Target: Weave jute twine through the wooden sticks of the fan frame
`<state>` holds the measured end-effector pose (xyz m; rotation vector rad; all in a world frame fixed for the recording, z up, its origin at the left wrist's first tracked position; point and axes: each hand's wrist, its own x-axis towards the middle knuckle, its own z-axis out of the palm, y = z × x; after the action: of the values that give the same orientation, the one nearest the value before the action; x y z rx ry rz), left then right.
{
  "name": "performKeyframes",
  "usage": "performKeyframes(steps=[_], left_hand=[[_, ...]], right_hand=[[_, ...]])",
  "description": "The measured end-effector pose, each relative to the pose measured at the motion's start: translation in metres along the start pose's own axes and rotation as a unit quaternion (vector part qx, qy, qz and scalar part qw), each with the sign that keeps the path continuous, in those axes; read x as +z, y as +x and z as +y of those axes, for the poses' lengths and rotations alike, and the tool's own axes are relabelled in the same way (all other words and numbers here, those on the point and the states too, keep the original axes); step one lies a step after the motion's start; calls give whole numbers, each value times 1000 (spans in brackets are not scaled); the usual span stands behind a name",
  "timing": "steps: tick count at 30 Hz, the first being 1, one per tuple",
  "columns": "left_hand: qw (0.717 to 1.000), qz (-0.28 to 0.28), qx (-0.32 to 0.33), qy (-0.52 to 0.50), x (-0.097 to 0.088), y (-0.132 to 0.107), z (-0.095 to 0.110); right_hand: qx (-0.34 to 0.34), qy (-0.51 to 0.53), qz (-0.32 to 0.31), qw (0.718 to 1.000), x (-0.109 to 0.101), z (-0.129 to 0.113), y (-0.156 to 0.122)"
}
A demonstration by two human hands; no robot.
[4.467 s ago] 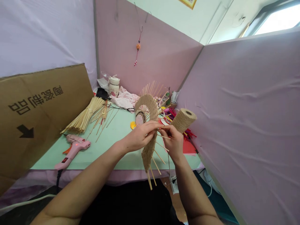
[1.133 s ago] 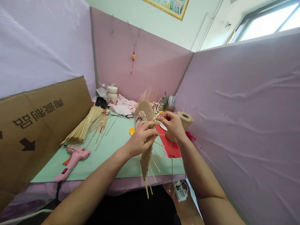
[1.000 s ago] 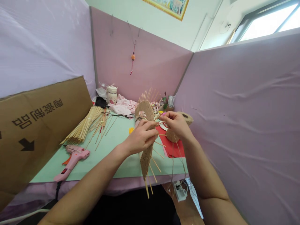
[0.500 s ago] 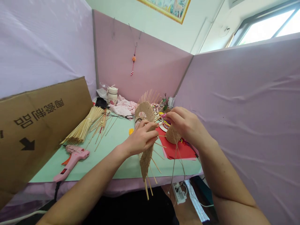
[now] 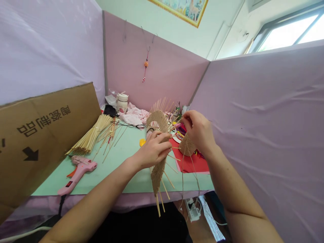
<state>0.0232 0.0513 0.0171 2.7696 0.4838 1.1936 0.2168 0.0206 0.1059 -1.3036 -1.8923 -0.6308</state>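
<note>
A curved band woven of tan twine stands over the near part of the table, with thin wooden sticks poking out all round it. My left hand is closed on the band's near right side, fingers across its edge. To the right, my right hand is raised with its fingers pinched together beside the stick ends. Twine hangs from around that hand in loose strands past the table edge. Behind the strands sits a roll of twine on red sheets.
At left lie a pink glue gun, a bundle of wooden sticks and a cardboard panel. A white jar and pink cloth stand behind. A power strip lies below the table.
My right hand has shifted slightly up and turned, and the hanging twine has swung a little left. My left hand keeps its grip on the woven band.
</note>
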Motion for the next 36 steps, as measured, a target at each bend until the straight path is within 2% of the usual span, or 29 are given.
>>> performKeyframes(steps=[3, 6, 11, 17, 19, 21, 26, 31, 36], left_hand=[[1000, 5, -3, -4, -1, -2, 0], [1000, 19, -7, -17, 0, -3, -1], [996, 28, -29, -75, 1, -3, -7], [995, 10, -28, -95, -1, 1, -12], [995, 5, -25, -92, -2, 1, -13], [996, 4, -25, -87, -4, 0, -14], [997, 7, -27, -75, -4, -2, -14], [997, -1, -26, -72, -2, -1, -12], [998, 0, -24, -63, -2, 1, -11]], right_hand=[[131, 105, 16, 986, 29, 14, -9], [201, 200, -4, 959, 59, 24, -12], [233, 288, -20, 929, 92, 24, -12], [245, 341, -44, 907, 105, 22, -11], [242, 334, -45, 910, 103, 22, -9], [233, 298, -27, 925, 97, 23, -8], [189, 186, 17, 964, 68, 33, -5], [40, 84, 14, 996, 33, 35, 9], [-111, 8, -23, 994, 8, 24, 26]])
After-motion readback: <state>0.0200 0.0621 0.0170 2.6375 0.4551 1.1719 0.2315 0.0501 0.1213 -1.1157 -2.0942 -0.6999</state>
